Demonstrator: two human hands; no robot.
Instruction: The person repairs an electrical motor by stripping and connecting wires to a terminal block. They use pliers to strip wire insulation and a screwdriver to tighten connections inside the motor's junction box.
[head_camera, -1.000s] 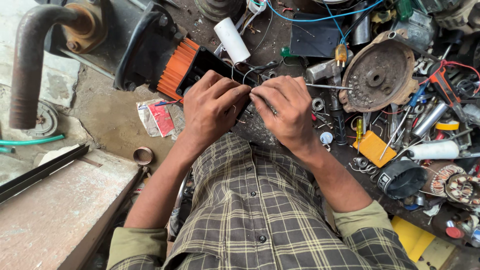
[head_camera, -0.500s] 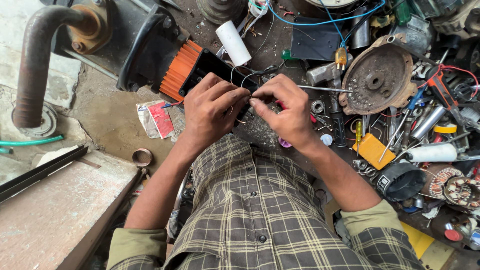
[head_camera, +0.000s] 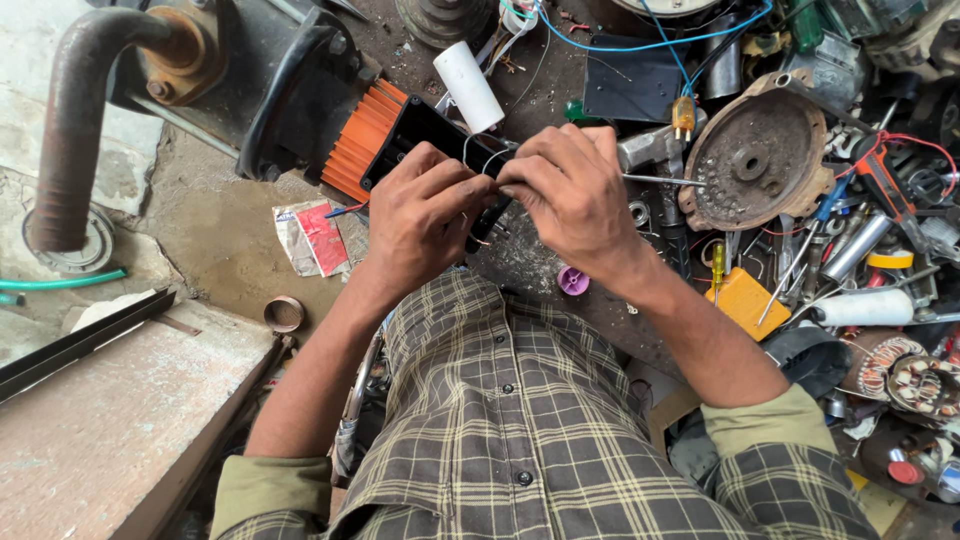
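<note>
My left hand and my right hand meet close together over a black box-shaped part at the end of an orange-finned motor. Fingers of both hands pinch thin dark wires that come out of that box. A thin metal rod, like a screwdriver shaft, sticks out to the right from under my right hand. What lies beneath my palms is hidden. My knees in a checked garment fill the lower middle.
A rusty round motor cover lies right of my hands, among screwdrivers, wires and a yellow block. A white cylinder rests above. A rusty bent pipe stands at left, a red-and-white packet and a small ring on the ground.
Both hands have shifted slightly up toward the black box, and the fingers have regripped the wires. The camera view moved a little.
</note>
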